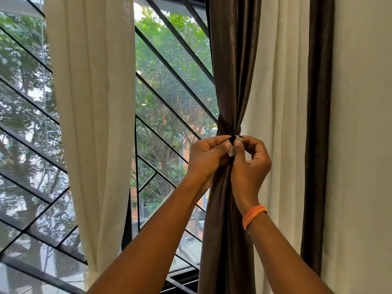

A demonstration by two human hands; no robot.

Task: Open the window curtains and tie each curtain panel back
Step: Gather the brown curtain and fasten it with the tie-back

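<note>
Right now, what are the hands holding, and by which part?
Both the left hand and the right hand pinch the ends of the dark tieback cinched around the brown curtain panel, at its front.

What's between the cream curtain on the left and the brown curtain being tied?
In the head view, only bare window with black diagonal bars lies between cream curtain and brown curtain.

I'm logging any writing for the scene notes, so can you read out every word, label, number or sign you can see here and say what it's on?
No readable text anywhere in this view.
The small white tag pinched between the left hand and right hand at the tie on the brown curtain: no print can be made out.
The orange wristband: plain, no lettering.
The buildings beyond the window grille: too blurred to show any sign.
</note>
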